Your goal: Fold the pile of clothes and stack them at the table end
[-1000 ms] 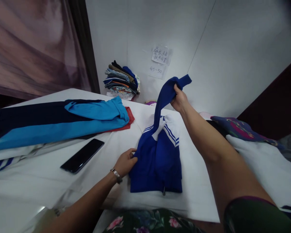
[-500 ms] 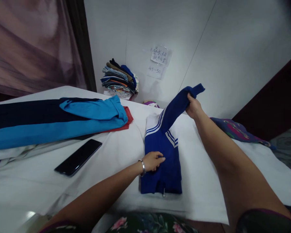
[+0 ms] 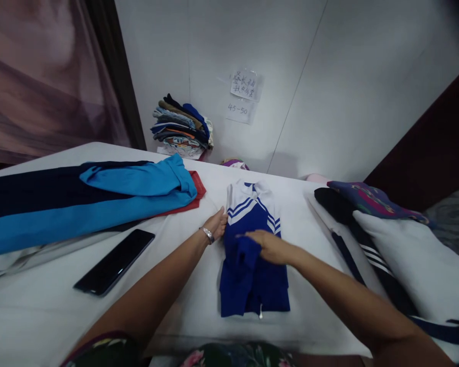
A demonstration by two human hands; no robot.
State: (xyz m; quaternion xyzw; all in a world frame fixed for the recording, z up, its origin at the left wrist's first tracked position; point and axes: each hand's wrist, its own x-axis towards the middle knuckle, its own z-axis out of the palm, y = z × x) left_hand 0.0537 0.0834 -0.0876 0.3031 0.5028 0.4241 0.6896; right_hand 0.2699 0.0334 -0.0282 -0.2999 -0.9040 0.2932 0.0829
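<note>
A blue and white zip jacket [image 3: 271,280] with striped shoulders lies folded narrow on the white-covered table [image 3: 191,285], collar away from me. Its zip pull shows at the near hem. My left hand [image 3: 216,224], a silver bracelet at the wrist, is closed on the jacket's left edge just below the shoulder stripes. Over the jacket's middle, my right hand [image 3: 271,247] grips the blue sleeve, which is folded down along the front. The fingertips of this hand are partly hidden by the cloth.
A black phone [image 3: 115,262] lies left of the jacket, near light-blue and navy garments [image 3: 137,178] over a red one [image 3: 197,191]. Folded clothes [image 3: 181,125] are stacked beyond the table's far edge. More clothes, including a black striped garment [image 3: 367,244], lie on the right.
My right hand has brought the raised sleeve down and toward me onto the jacket's front. My left hand has moved from the jacket's middle to its left edge. The view has shifted slightly.
</note>
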